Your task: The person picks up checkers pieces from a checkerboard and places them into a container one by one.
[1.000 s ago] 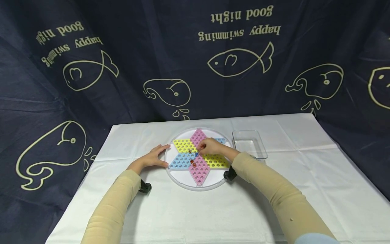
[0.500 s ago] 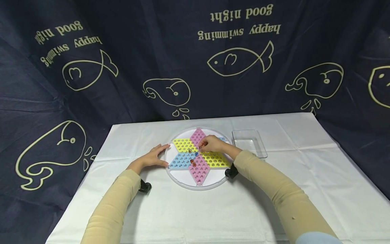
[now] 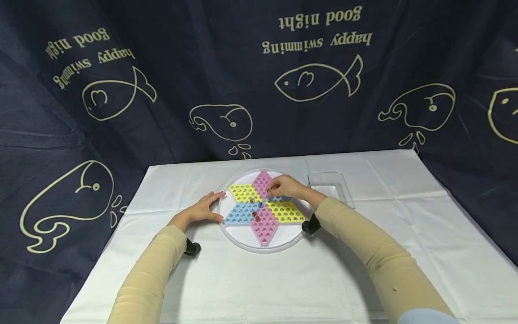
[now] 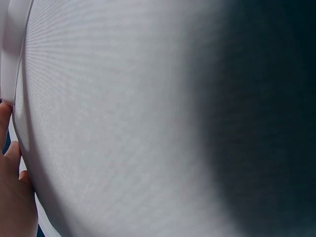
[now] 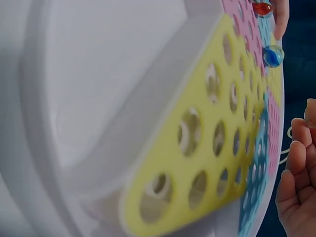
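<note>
A round white Chinese checkers board bears a star of pink, yellow and blue holes. Near its middle lie a blue marble and several red or amber marbles. My right hand is over the back right of the star, thumb and fingertips pinching a small marble, mostly hidden. In the right wrist view that hand shows at the right edge, other fingers curled, with a blue marble on the board beyond. My left hand rests at the board's left rim, thumb and fingers spread.
A clear plastic box stands just right of the board, partly behind my right forearm. The table has a white cloth. A dark curtain with fish and whale drawings hangs behind it.
My right hand has moved from the star's middle toward the back right, uncovering more yellow holes, still pinching the marble. My left hand stays at the rim.
</note>
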A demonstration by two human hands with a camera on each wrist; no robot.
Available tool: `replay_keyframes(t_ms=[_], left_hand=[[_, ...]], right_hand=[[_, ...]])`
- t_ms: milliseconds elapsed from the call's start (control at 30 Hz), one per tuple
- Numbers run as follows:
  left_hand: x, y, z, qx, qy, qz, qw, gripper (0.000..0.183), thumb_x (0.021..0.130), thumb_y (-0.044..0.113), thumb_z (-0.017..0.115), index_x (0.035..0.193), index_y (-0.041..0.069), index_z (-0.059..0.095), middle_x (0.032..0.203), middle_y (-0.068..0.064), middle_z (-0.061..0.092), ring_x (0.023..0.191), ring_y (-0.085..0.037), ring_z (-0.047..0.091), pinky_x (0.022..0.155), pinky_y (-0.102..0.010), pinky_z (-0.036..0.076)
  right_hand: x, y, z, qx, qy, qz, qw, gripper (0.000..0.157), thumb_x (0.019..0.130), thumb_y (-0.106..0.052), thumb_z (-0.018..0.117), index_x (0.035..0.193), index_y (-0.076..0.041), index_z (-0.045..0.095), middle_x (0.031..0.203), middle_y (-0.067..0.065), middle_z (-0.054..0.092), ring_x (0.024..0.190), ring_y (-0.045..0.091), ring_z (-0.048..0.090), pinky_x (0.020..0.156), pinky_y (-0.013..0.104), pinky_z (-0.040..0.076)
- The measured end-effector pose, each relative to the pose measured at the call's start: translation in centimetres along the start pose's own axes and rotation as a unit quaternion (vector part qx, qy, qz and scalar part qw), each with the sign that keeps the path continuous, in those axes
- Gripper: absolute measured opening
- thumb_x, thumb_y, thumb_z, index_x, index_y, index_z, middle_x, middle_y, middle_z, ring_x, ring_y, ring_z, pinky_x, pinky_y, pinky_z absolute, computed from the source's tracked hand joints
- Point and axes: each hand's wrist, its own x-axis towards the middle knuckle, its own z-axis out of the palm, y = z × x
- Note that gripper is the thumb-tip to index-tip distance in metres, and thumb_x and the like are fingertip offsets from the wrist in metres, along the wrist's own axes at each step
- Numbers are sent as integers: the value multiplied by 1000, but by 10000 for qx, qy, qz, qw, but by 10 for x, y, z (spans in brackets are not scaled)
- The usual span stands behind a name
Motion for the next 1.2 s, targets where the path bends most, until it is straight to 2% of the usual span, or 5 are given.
replay_keyframes(t_ms=[233,433,600,867,1200], left_hand=[[0,0,0,13,9,7,10000,95,68,43,77,144,17,26,150,-26,7,136,-46,1,106,-63,7],[0,0,0,-9,22,48,10000,95,68,42,77,144,17,26,150,-26,7,136,-46,1,106,-63,6],[0,0,0,-14,12,23,10000,95,68,43,77,144,17,26,150,-25,7,137,-46,1,106,-63,6],[0,3,0,20,3,10,10000,94,69,43,76,144,16,26,150,-26,5,136,-47,1,106,-64,7],[0,2,1,-2,-5,-32,10000,95,68,44,77,144,17,26,151,-25,5,137,-45,0,107,-63,7]], right_hand=[[-4,-1,-10,220,1,37,9998,25,83,-8,64,105,4,64,80,2,58,71,11,47,64,22,43],[-11,-5,-21,189,38,78,9998,25,83,-7,63,105,4,63,83,5,60,73,12,49,70,30,48],[-15,-4,-30,32,68,-19,10000,23,82,-8,65,102,2,63,83,3,59,74,12,50,70,29,47],[-25,-1,-46,47,83,-101,9999,25,83,-10,64,104,3,62,86,4,60,78,15,52,78,44,49],[-39,7,-65,230,182,13,9996,28,85,-10,62,108,5,60,89,6,61,80,16,53,80,47,47]])
